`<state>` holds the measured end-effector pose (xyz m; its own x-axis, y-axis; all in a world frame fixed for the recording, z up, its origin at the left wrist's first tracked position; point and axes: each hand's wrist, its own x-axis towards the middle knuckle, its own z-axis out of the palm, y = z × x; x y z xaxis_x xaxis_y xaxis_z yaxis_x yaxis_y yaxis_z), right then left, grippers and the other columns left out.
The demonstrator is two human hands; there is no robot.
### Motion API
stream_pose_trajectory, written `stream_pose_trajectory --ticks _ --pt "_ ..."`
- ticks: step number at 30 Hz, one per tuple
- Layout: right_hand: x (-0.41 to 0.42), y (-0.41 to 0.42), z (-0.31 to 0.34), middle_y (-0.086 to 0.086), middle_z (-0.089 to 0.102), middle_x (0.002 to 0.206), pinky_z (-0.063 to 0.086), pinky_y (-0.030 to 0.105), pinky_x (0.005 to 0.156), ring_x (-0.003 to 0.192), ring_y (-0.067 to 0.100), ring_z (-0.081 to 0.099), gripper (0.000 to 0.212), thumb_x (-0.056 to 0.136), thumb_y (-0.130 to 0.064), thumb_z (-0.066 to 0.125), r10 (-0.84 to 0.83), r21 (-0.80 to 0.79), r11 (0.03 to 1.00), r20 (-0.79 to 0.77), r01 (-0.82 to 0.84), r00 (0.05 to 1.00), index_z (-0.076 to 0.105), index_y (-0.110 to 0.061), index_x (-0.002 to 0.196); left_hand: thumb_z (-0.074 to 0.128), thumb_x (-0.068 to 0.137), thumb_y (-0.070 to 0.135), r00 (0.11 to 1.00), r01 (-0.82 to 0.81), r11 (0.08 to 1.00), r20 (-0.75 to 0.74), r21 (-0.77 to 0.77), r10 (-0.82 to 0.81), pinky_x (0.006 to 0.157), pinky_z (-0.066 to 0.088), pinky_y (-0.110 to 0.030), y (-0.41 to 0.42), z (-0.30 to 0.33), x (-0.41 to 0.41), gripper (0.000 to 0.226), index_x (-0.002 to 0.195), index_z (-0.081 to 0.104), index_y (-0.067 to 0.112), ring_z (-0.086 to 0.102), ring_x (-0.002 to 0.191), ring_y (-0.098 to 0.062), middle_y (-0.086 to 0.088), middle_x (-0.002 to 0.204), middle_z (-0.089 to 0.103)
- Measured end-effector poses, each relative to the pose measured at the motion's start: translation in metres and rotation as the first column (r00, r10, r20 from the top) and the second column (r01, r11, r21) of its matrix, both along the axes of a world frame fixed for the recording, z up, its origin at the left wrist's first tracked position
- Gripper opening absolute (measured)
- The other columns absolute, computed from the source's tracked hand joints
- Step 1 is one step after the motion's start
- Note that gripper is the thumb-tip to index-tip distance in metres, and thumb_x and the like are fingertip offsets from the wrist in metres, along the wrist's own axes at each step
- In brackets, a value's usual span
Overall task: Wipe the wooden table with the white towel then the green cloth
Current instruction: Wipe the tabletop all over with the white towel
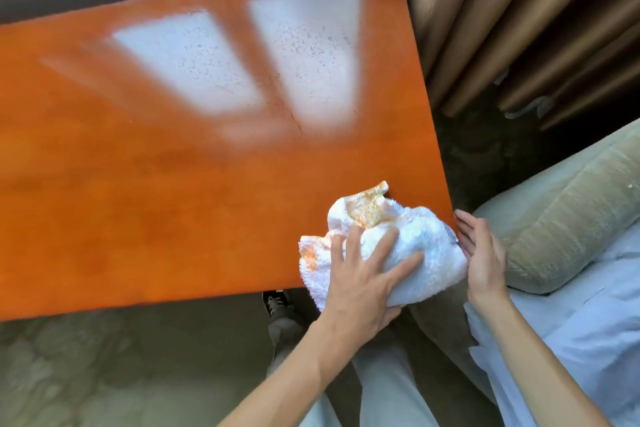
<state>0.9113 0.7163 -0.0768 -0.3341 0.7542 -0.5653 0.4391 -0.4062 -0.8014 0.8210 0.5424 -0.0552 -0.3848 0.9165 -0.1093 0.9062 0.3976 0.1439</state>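
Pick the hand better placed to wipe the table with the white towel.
Left. The left hand holds the white towel on the wooden table, fingers spread on top. The right hand is open beside the table's corner, off the surface.

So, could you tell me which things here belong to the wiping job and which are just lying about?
Part of the job: wooden table; white towel; left hand, gripping the towel; right hand, open beside it at the table's edge. The green cloth is not in view.

Lying about: curtains; cushion; pale sheet; carpet.
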Motion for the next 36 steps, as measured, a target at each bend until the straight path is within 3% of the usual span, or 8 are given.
stream_pose_trajectory --ticks 4,10,13,16,21,24,29,36 --pt "-0.004 -0.020 0.000 0.007 0.047 0.143 0.046 0.043 0.101 0.126 0.025 0.050 0.048 0.101 -0.042 0.040 0.320 0.313 0.855 0.311 -0.414 0.895 0.039 -0.020 0.144 0.071 0.064 0.059 0.988 -0.149 0.985 0.054 0.092 0.145 0.090 0.040 -0.055 -0.056 -0.002 -0.027 0.076 0.136 0.052 0.043 0.050 0.116 -0.043 -0.003 0.144 0.048" --pt "-0.012 -0.040 -0.002 0.015 0.019 0.160 0.028 0.058 0.116 0.145 0.038 0.024 0.065 0.101 -0.035 0.042 0.310 0.337 0.762 0.560 -0.553 0.768 0.013 -0.011 0.155 0.052 0.068 0.074 0.802 -0.596 0.802 0.019 -0.035 0.597 0.087 0.046 -0.050 -0.139 0.008 -0.114 0.082 0.144 0.041 0.044 0.049 0.121 -0.034 0.001 0.151 0.041" --pt "-0.013 -0.047 -0.001 0.014 0.017 0.160 0.026 0.062 0.113 0.144 0.041 0.020 0.067 0.097 -0.040 0.042 0.268 0.367 0.711 0.647 -0.599 0.714 0.019 -0.012 0.153 0.046 0.065 0.071 0.643 -0.764 0.642 -0.001 -0.071 0.766 0.087 0.046 -0.051 -0.178 0.016 -0.160 0.085 0.146 0.037 0.045 0.048 0.122 -0.037 0.003 0.155 0.034" --pt "-0.018 -0.055 0.002 0.013 0.019 0.159 0.027 0.064 0.111 0.144 0.039 0.017 0.064 0.094 -0.027 0.056 0.285 0.391 0.609 0.705 -0.690 0.650 0.026 -0.014 0.150 0.058 0.070 0.066 0.509 -0.856 0.508 0.011 -0.093 0.860 0.095 0.042 -0.056 -0.220 0.017 -0.202 0.085 0.148 0.029 0.047 0.039 0.130 -0.039 0.004 0.158 0.024" --pt "-0.053 -0.089 0.004 0.021 0.036 0.152 0.030 0.065 0.108 0.137 0.043 0.031 0.064 0.086 -0.021 0.067 0.295 0.429 0.472 0.746 -0.770 0.596 0.041 -0.013 0.143 0.066 0.081 0.057 0.222 -0.972 0.222 0.004 -0.071 0.975 0.100 0.035 -0.064 -0.299 0.012 -0.251 0.080 0.146 0.020 0.054 0.026 0.135 -0.042 0.001 0.159 0.005" --pt "-0.088 -0.124 0.005 0.019 0.044 0.149 0.036 0.062 0.105 0.133 0.042 0.039 0.065 0.080 -0.018 0.073 0.352 0.423 0.371 0.760 -0.827 0.547 0.049 -0.012 0.140 0.066 0.086 0.049 0.127 -0.992 0.127 0.021 0.004 0.992 0.102 0.036 -0.063 -0.344 0.007 -0.257 0.080 0.151 0.020 0.045 0.026 0.134 -0.041 -0.001 0.162 0.000" --pt "-0.164 -0.214 0.007 0.013 0.045 0.150 0.038 0.056 0.107 0.136 0.037 0.042 0.064 0.082 -0.024 0.073 0.473 0.390 0.250 0.749 -0.886 0.464 0.050 -0.018 0.141 0.075 0.083 0.033 0.256 -0.967 0.257 0.046 0.003 0.965 0.105 0.035 -0.060 -0.397 -0.004 -0.275 0.085 0.152 0.025 0.038 0.021 0.138 -0.036 -0.004 0.160 0.007" --pt "-0.277 -0.329 0.011 0.002 0.027 0.162 0.021 0.044 0.119 0.149 0.027 0.024 0.054 0.097 -0.035 0.053 0.636 0.374 0.115 0.684 -0.920 0.357 0.038 -0.030 0.149 0.072 0.081 0.043 0.367 -0.923 0.370 0.046 -0.108 0.929 0.103 0.032 -0.067 -0.448 -0.009 -0.327 0.090 0.151 0.016 0.046 0.018 0.140 -0.035 -0.005 0.161 0.005"
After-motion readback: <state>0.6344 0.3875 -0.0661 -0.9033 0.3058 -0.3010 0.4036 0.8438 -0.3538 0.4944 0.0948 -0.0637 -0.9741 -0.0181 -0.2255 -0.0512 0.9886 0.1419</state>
